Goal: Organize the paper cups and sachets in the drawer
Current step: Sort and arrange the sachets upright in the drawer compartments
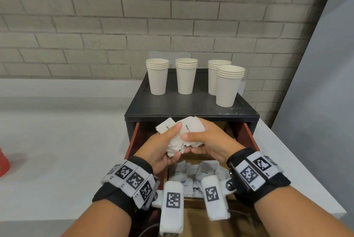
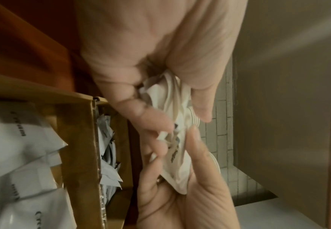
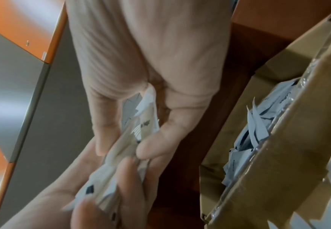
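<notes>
Both hands, left (image 1: 162, 146) and right (image 1: 208, 140), fingers curled, clutch sachet bundle (image 1: 183, 133) above open drawer (image 1: 134, 140). More sachets (image 1: 203, 171) boxed at 6 o'clock. Cups (image 1: 185, 75) at 12 o'clock, undrawered.

Both forearms reach forward, wrists side by side, each strapped with a black band. Left hand (image 1: 162, 146) and right hand (image 1: 207, 140) meet, thumbs on top, fingers (image 2: 156, 117) curled round one shared bundle of sachets (image 1: 182, 135), held mid-air.
</notes>
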{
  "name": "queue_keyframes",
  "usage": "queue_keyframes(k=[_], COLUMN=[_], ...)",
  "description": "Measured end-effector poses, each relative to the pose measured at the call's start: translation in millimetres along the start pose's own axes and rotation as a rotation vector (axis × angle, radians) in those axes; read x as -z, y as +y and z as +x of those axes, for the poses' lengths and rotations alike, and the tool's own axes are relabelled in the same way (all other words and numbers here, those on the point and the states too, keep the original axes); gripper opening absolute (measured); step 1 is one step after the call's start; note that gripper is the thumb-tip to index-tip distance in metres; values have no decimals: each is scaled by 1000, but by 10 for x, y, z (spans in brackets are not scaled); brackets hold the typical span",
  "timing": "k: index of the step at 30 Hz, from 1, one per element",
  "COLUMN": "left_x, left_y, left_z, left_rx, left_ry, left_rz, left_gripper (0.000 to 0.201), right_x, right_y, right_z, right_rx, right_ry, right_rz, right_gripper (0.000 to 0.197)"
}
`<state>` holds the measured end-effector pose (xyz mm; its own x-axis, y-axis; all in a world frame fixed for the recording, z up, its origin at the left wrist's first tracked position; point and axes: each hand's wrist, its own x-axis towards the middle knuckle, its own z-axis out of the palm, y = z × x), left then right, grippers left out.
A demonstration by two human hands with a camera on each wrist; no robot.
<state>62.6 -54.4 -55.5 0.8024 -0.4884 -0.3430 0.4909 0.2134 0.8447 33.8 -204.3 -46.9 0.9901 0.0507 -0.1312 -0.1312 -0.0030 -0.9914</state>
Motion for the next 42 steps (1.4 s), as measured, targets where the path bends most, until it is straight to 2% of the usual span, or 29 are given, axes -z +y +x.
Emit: queue_keyframes(k=[3, 7, 12, 20, 23, 26, 29, 38, 42], left_x=[-22, 2, 32, 16, 33, 51, 53, 15, -6], left_y=[9, 31, 37, -7, -7, -9, -24, -11, -21], left_z=[-12, -25, -30, 13, 15, 17, 29, 22, 2], left_rx=[11, 23, 12, 106, 108, 99, 103, 84, 43], left_ry=[-8, -23, -44, -69, -113, -181, -212, -142, -65], left_rz=[13, -114, -151, -37, -52, -111, -110, -54, 28], left_gripper=[45, 32, 35, 25, 29, 44, 51, 29, 15], right_x=[-2, 23, 91, 40, 19, 3, -1, 8, 16], right_y=[0, -9, -24, -44, -8, 14, 10, 0, -3], right_z=[4, 21, 47, 14, 40, 43, 29, 43, 33], right_rx=[3, -14, -27, 19, 36, 35, 33, 29, 36], right_ry=[47, 137, 202, 95, 108, 108, 96, 98, 127], right_rz=[-2, 16, 44, -58, -127, -123, -122, -9, 16], right_gripper=[36, 37, 43, 44, 45, 43, 44, 42, 39])
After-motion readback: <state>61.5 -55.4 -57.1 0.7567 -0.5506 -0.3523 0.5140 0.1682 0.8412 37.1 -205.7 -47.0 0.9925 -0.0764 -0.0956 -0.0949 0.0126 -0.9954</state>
